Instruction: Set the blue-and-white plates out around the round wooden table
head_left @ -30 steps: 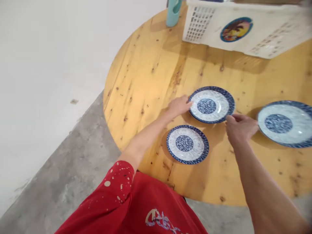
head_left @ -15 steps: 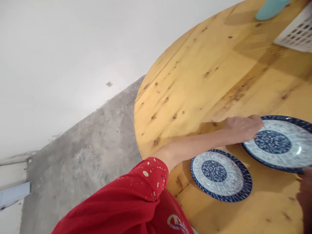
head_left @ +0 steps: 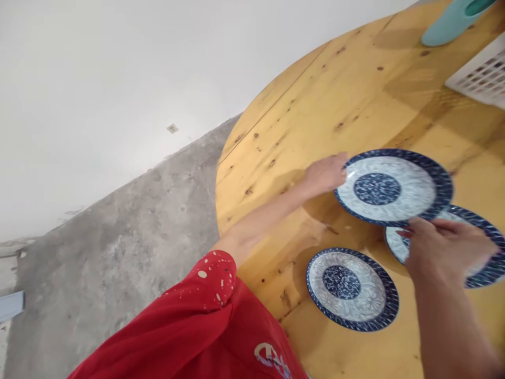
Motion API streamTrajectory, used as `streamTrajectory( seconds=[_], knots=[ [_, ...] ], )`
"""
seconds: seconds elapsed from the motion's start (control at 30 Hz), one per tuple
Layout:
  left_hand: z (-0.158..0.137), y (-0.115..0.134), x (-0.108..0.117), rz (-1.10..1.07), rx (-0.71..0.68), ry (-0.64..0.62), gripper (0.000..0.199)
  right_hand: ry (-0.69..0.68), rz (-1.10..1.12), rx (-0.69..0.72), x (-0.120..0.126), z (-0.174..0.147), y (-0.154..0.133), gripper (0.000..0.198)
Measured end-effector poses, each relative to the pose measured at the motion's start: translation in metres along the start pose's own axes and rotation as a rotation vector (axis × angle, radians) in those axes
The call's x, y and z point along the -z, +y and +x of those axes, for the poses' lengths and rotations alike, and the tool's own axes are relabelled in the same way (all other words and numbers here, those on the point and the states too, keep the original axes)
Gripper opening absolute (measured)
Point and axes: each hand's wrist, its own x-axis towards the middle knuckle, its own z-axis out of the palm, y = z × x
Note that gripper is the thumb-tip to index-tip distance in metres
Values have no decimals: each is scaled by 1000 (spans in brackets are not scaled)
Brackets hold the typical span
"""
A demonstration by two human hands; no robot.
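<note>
Between my two hands is a round plate (head_left: 418, 184) with a dark blue rim and a speckled blue centre, raised off the table. My left hand (head_left: 326, 172) grips its left edge, and my right hand (head_left: 437, 242) pinches its lower right edge. Beneath my right hand lies another blue-rimmed plate (head_left: 489, 237), partly hidden by the hand and the raised plate. A smaller plate (head_left: 355, 289) of the same pattern rests on the table near me, touched by neither hand.
The round wooden table (head_left: 300, 126) has a curved edge on the left. A white slotted basket (head_left: 481, 79) and a light teal container (head_left: 445, 26) stand at the far right. Grey concrete floor (head_left: 138, 237) and a white wall (head_left: 98, 79) lie to the left.
The plate in my left hand has moved up and left, uncovering another plate to its lower right. My right hand has come fully into view, holding the plate's edge.
</note>
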Motion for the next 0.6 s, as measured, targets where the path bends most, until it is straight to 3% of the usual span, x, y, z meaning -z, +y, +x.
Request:
streamTrajectory(
  seconds=[0.1, 0.23, 0.6],
  knots=[
    [-6, -27, 31, 40, 95, 48, 16, -77, -37, -16, -43, -19, -20, 18],
    [-14, -60, 56, 67, 147, 86, 12, -159, -55, -97, -84, -32, -22, 19],
    [-28, -124, 82, 20, 235, 119, 11, -259, -127, -46, -138, -59, -3, 17]
  ],
)
